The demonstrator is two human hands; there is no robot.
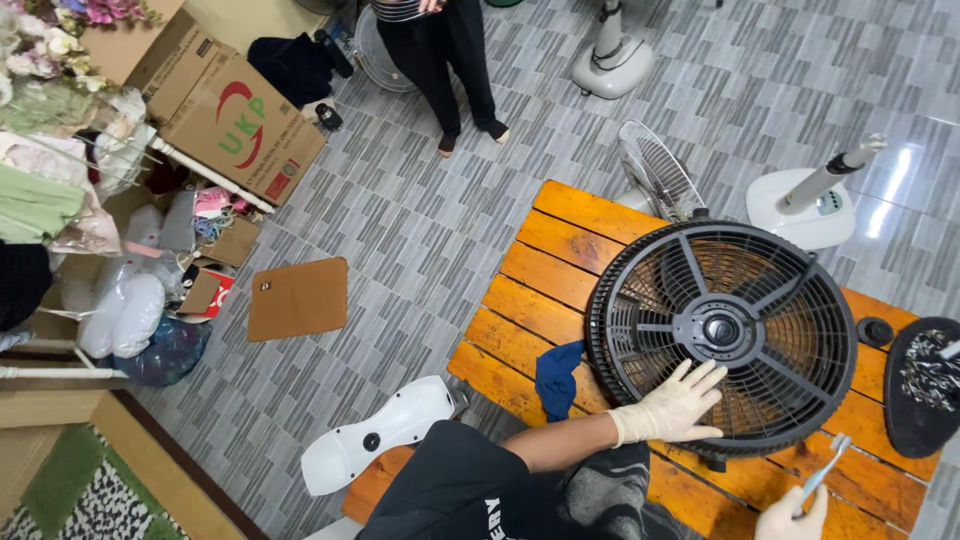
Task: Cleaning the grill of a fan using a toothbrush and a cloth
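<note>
A round black fan grille (722, 335) lies flat on an orange wooden slat table (545, 270). My left hand (672, 404), in a pale glove, rests spread open on the grille's near edge. At the bottom right my gloved right hand (792, 515) grips a light-blue toothbrush (825, 467) that points up toward the grille's rim. A crumpled blue cloth (557, 377) lies on the table left of the grille.
A black fan blade (920, 385) and a small black cap (877, 331) lie at the table's right. Beyond stand a wire grille (655, 172), white fan bases (810, 200), a white housing (375, 435), a cardboard box (235, 120) and a standing person (440, 60).
</note>
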